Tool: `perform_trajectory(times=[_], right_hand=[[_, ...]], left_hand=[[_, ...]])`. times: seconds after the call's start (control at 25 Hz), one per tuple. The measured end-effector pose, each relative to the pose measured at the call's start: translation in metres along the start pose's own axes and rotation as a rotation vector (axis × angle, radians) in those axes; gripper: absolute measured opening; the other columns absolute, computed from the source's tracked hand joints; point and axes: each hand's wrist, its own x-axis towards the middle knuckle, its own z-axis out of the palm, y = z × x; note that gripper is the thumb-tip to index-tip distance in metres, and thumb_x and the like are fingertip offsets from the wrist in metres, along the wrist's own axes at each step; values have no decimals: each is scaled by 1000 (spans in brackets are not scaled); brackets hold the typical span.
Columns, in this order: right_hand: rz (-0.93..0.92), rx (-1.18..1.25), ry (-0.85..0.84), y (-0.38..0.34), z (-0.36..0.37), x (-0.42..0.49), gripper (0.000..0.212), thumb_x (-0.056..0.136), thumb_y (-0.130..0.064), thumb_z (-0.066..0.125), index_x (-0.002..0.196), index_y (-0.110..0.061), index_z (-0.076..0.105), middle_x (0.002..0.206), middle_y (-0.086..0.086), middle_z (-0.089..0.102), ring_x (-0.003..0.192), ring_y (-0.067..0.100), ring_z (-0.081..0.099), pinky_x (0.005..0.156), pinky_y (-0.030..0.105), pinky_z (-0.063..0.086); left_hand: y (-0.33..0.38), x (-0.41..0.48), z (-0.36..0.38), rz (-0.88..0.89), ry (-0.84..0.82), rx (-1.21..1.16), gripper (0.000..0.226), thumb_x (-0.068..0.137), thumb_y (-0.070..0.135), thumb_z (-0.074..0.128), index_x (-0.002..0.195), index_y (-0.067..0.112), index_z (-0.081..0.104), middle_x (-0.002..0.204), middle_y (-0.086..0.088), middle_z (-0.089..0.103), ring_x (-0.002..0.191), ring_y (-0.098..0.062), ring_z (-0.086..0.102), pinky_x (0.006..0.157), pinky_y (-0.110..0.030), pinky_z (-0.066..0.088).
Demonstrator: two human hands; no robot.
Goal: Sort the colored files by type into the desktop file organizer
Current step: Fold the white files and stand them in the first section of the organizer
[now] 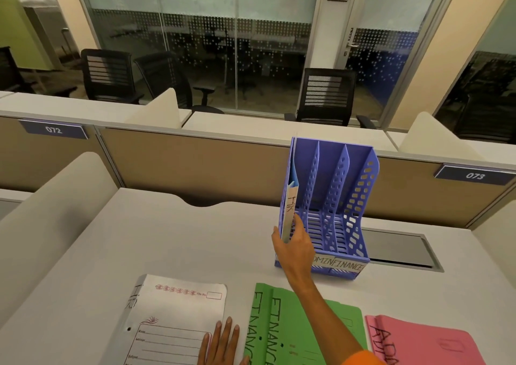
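Observation:
A blue desktop file organizer (pixel 340 186) with three slots stands on the desk, its front labelled ADMIN and FINANCE. My right hand (pixel 294 248) grips a white file marked HR (pixel 289 211), which stands upright in the leftmost slot. My left hand (pixel 222 342) lies flat with fingers apart on the edge of another white HR file (pixel 173 317) on the desk. Beside it lie green files marked FINANCE (pixel 284 322) and pink files marked ADMIN (pixel 418 342).
The white desk (pixel 173 241) has a grey cable hatch (pixel 399 248) right of the organizer. A tan partition (pixel 195 163) runs behind, with curved side dividers. Black office chairs stand beyond it.

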Motion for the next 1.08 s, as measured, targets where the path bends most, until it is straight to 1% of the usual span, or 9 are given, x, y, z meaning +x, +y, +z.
perform_trajectory(times=[0.12,0.24,0.44,0.56,0.6,0.68,0.8,0.92,1.08], right_hand=[[-25,109,53,6,-19,-27,72,81,-43,70,140,-16,39,127,6,59,112,20,59,87,33,53],[-62,99,-4,12,-32,-68,75,81,-44,70,142,-17,37,133,6,55,119,21,54,96,36,52],[-36,65,-311,26,-43,-151,68,86,-48,58,144,-29,29,136,-11,43,125,9,44,104,26,40],[-23,110,-531,32,-44,-191,53,87,-39,56,136,-35,36,134,-12,47,120,6,47,103,26,43],[-27,132,-595,30,-44,-204,48,86,-37,57,132,-34,42,130,-11,51,116,6,50,100,27,45],[-24,208,-723,22,-44,-227,35,83,-33,62,118,-30,56,117,-7,61,102,5,59,91,27,51],[3,257,-975,15,-40,-256,39,74,-42,69,111,-29,65,113,-8,66,94,-3,64,87,21,53],[3,164,-1128,15,-30,-281,62,69,-59,68,125,-34,57,130,-4,57,113,1,57,96,15,47],[-33,33,-1152,8,-17,-291,73,72,-63,61,136,-29,48,138,0,51,120,9,52,103,22,43]], left_hand=[[3,3,-9,-10,-119,-57,65,96,55,11,149,23,29,166,-2,-4,153,-20,-3,122,-39,2],[5,1,-13,-48,-220,-133,58,93,58,15,120,22,50,166,4,-4,153,-15,-2,122,-37,2],[10,-12,-22,-113,-283,-255,60,93,64,17,148,39,24,164,17,-10,152,-7,0,120,-28,-5],[6,-14,-40,-166,-412,-280,62,87,63,34,120,21,65,155,11,37,128,-14,40,119,-20,-3],[-1,-18,-46,-189,-411,-287,62,87,61,38,114,16,71,143,3,55,122,-18,46,120,-21,4],[-23,-29,-60,-237,-339,-275,59,87,52,48,124,10,66,139,-4,59,128,-25,52,117,-30,29],[-65,-45,-86,-488,-274,-342,60,94,34,54,146,10,38,156,-7,36,143,-22,36,119,-35,29],[-107,-59,-108,-724,-169,-341,59,85,16,70,138,2,46,144,-17,48,132,-32,46,109,-42,40],[-137,-77,-124,-997,-276,-243,65,77,37,79,125,3,50,127,-17,54,117,-35,53,93,-47,48]])
